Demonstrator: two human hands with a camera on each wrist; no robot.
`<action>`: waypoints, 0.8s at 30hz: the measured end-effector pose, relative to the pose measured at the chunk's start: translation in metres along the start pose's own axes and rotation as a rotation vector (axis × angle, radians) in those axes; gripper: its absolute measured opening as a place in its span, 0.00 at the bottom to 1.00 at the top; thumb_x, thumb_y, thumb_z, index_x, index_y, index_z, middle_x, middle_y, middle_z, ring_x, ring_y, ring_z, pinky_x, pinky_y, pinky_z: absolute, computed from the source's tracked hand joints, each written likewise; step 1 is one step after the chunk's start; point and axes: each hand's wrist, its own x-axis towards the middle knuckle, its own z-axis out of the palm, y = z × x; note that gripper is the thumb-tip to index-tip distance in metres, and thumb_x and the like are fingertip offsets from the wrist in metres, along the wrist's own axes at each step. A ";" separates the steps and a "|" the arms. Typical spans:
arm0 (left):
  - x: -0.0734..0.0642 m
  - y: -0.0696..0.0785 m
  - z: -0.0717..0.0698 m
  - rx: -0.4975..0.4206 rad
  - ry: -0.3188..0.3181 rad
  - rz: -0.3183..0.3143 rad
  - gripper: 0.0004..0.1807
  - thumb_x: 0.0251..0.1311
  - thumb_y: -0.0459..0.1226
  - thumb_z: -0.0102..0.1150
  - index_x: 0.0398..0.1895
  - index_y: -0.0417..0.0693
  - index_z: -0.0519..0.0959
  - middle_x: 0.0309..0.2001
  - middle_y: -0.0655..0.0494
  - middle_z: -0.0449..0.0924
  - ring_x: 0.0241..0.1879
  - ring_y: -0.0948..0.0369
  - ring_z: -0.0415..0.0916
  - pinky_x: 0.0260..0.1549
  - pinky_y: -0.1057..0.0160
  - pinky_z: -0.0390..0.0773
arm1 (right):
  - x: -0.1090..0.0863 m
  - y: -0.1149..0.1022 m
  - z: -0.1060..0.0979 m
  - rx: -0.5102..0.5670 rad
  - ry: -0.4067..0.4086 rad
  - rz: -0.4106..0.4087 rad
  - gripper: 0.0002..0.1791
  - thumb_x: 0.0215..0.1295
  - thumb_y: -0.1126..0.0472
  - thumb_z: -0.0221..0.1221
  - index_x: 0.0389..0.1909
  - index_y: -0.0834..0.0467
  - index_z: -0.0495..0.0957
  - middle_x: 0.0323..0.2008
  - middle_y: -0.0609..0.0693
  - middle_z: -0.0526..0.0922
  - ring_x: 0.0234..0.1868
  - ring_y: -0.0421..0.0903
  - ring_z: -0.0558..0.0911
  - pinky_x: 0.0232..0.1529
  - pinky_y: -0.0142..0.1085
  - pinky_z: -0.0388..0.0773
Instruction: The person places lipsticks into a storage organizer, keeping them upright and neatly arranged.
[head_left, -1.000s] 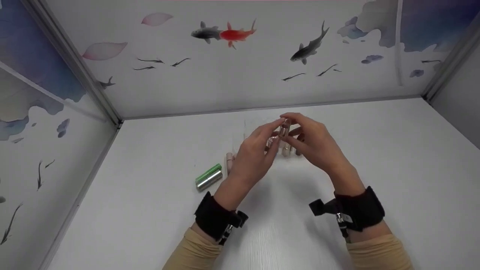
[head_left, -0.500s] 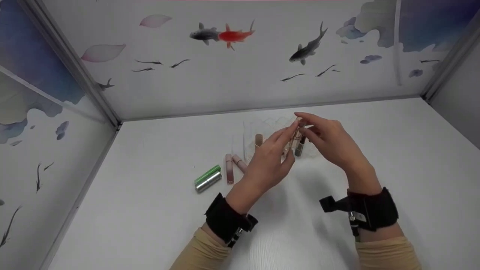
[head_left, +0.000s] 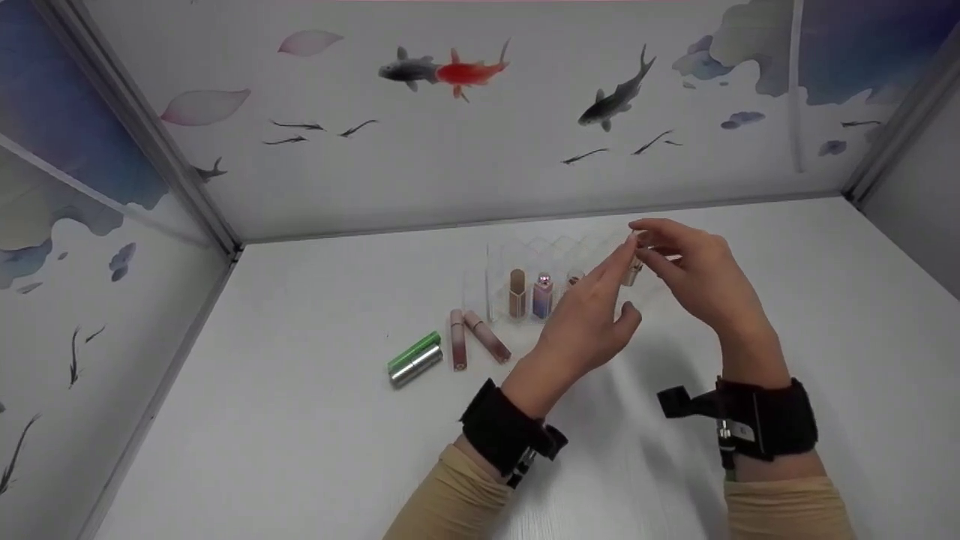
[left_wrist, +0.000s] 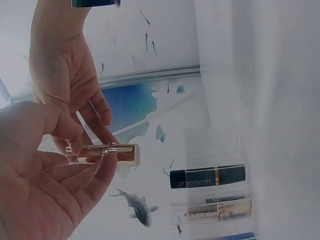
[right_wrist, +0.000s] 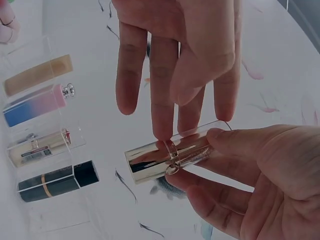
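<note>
My right hand (head_left: pixel 705 274) pinches a gold lipstick (head_left: pixel 632 274) with a clear cap between thumb and fingers, above the right part of a clear lipstick holder (head_left: pixel 490 281). The left hand (head_left: pixel 589 322) reaches in from the left with long, mostly straight fingers. In the right wrist view, its fingertips touch the upper side of the lipstick (right_wrist: pixel 150 161), and its thumb stands away from the tube. The holder's front row bears a tan tube (head_left: pixel 517 292), a blue-and-pink lipstick (head_left: pixel 543 296), a gold one (right_wrist: pixel 42 147) and a black one (right_wrist: pixel 57 181). The left hand partly covers this row in the head view.
Left of the holder, two pink-capped lip gloss tubes (head_left: pixel 458 341) lie on the white table (head_left: pixel 300 420). A green tube (head_left: pixel 415 350) and a silver tube (head_left: pixel 416 366) lie side by side farther left. Printed panels (head_left: pixel 480 165) wall in the back and sides.
Both hands have moved right along the holder with the gold lipstick. The tan and blue-and-pink tubes and both lip glosses have come into view from behind the left hand.
</note>
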 end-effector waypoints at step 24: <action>0.018 -0.014 0.022 -0.062 -0.148 -0.050 0.52 0.53 0.28 0.57 0.75 0.61 0.39 0.73 0.58 0.48 0.34 0.66 0.67 0.23 0.76 0.64 | 0.004 0.014 0.013 -0.056 0.121 0.164 0.17 0.66 0.60 0.57 0.55 0.56 0.75 0.46 0.60 0.84 0.43 0.57 0.83 0.44 0.50 0.79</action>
